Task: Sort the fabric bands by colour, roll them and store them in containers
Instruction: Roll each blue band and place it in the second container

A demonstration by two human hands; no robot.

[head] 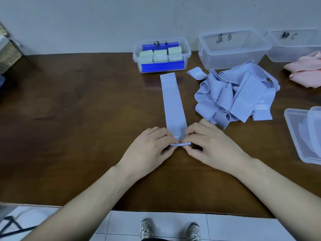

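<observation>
Both hands, left [149,146] and right [208,145], pinch the blue band's [173,105] folded near end, left of the blue pile [239,94]

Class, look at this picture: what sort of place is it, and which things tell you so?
Probably a plain sorting workstation indoors: a brown wooden table against a bare wall, hand-labelled clear plastic containers, and a pile of blue fabric bands.

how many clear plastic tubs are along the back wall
3: the left tub holds pale green rolls, the middle tub marked B looks empty, the right tub marked C is cut off by the frame edge.
</observation>
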